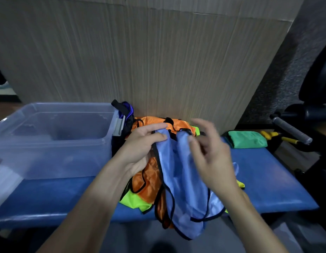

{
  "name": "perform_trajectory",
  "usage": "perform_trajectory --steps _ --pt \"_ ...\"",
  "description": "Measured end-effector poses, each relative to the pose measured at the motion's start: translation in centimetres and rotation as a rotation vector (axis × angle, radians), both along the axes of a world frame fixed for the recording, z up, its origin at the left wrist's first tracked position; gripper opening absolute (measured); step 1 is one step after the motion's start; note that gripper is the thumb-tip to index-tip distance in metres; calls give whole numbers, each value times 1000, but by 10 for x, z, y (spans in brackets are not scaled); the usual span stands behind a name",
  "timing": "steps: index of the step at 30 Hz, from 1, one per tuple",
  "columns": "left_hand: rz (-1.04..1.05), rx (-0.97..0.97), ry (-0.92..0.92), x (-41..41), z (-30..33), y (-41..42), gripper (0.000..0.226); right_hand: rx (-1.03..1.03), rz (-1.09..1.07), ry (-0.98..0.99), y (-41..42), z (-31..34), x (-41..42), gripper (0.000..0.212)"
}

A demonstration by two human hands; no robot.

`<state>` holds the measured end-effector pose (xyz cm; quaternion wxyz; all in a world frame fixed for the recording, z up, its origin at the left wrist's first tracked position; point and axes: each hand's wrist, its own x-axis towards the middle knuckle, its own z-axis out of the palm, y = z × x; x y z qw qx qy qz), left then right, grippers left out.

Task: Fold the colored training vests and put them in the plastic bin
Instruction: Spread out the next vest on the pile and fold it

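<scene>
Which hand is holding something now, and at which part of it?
The left hand pinches the light blue vest at its top strap. The blurred right hand is beside the other strap, fingers spread; no clear grip.

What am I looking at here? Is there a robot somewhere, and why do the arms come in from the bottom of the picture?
There is no robot. A person wears a wide-angle camera on the head, looking forward and down, so their own arms reach in from below.

The left hand pinches the top edge of a light blue training vest, which hangs over the front edge of the blue table. The right hand is blurred with motion at the vest's other strap; whether it grips is unclear.

Under the blue vest lies a heap of others: an orange vest and a neon yellow-green vest. On the left stands a clear plastic bin. To the right a green vest lies folded.
</scene>
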<state>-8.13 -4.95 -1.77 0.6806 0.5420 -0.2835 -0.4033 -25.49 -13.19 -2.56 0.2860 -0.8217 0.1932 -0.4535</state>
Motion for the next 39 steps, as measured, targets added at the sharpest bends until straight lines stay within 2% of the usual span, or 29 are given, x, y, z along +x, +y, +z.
perform_trajectory --steps 2,3,8,12,14,15,17,18,19,22,24,26,28,31,33,37,39 --pt "-8 -7 42 -4 2 -2 36 -222 85 184 9 -6 4 33" --pt "-3 -10 55 -5 2 -3 36 -278 99 211 11 -8 5 33" --pt "70 -17 142 -9 4 -3 38 -209 78 158 18 -13 5 22" --pt "69 -49 194 -16 10 1 36 -197 -87 200 28 -17 10 39" --pt "36 -40 169 -15 12 5 29 -247 -111 139 25 -17 11 25" --pt "45 2 35 -12 11 8 24 -252 -101 109 22 -16 11 18" --pt "182 133 -571 0 7 15 18 -228 -62 85 16 -13 6 11" --pt "271 135 -858 6 7 20 17 -221 -49 91 13 -12 3 10" --pt "288 71 -1043 11 9 25 19 -219 -39 106 11 -10 1 8" --pt "-62 -128 -1227 10 16 36 28 -206 19 161 8 -7 -1 6" --pt "-93 -163 -1440 5 13 34 21 -196 73 186 8 -6 -1 7" --pt "-29 -162 -1551 0 9 30 15 -182 101 186 8 -4 -2 7" --pt "12 -170 -1532 -5 7 29 16 -162 111 170 9 -3 -3 5" --pt "-29 -181 -1383 -7 8 29 20 -115 125 136 6 0 -7 12" --pt "-46 -205 -1366 -7 9 29 22 -118 158 160 5 3 -10 17" --pt "-251 -238 -1225 -13 9 28 15 -147 241 228 11 7 -12 16" --pt "-223 -256 -1197 -14 8 27 14 -146 251 231 13 8 -13 15"
